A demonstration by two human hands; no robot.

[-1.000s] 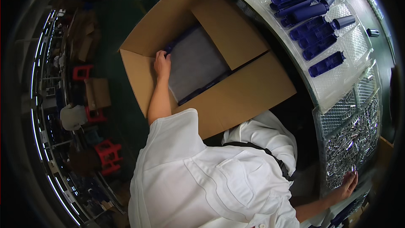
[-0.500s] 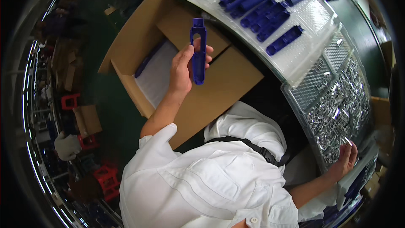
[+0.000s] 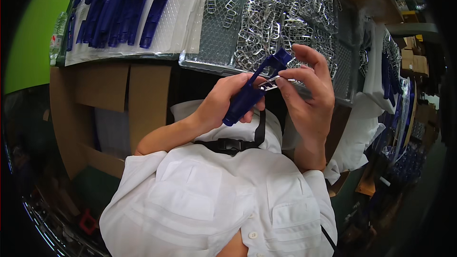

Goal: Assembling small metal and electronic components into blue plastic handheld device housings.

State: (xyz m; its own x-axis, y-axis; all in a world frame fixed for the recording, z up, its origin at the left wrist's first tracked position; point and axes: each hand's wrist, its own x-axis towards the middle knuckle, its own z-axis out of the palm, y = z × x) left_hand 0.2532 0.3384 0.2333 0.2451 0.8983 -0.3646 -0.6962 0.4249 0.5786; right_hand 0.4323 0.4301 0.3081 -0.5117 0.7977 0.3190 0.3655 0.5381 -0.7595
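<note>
My left hand is wrapped round a long dark-blue plastic housing, tilted with its upper end to the right and an oval opening near that end. Between thumb and forefinger, my right hand pinches a small shiny metal frame, set against the opening of the housing. Whether the frame is seated inside cannot be made out. Just beyond both hands, many like metal frames lie heaped in a clear plastic tray.
More blue housings lie on a white sheet at the far left. Below the bench edge stands an open cardboard box. A plastic bottle is beside a bright green panel. White plastic bags hang at the right.
The view has swung to the right. My left hand has brought the housing from over the box to the tray; my right hand has come from the tray to the housing with a metal frame.
</note>
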